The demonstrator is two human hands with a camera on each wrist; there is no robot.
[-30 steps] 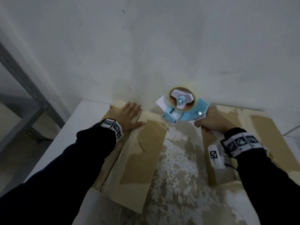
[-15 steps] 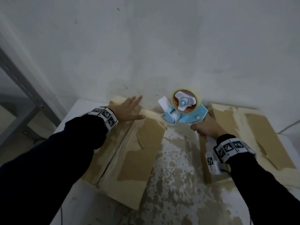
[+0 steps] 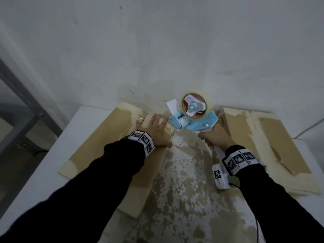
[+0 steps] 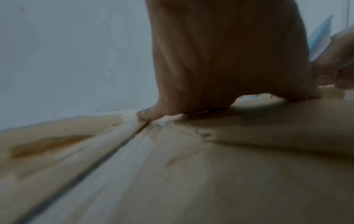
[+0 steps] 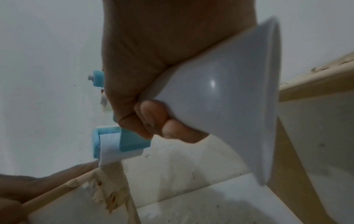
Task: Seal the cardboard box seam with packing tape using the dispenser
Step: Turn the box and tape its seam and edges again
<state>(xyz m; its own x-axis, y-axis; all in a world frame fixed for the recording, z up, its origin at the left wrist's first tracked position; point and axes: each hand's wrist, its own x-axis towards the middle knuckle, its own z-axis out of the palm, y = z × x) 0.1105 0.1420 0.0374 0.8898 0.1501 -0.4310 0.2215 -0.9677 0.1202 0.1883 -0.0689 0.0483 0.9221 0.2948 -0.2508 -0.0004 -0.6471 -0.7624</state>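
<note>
A person's left hand (image 3: 156,131) lies flat, fingers (image 4: 147,113) straight and close together, pressing a cardboard box flap (image 3: 108,137) at the table's (image 3: 52,165) far edge, beside a seam (image 4: 107,154) between two panels. The right hand (image 3: 214,137) curls tightly round the white handle (image 5: 220,94) of a blue tape dispenser (image 3: 192,120), held just above the open box by the wall (image 3: 157,50), roller almost touching the left fingertips.

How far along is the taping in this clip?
Early. Done: the right hand grips the blue tape dispenser at the box's far end. In hand: the left hand presses flat on the left flap. Left: the flaps still lie spread open, and no fresh tape strip is visible.
</note>
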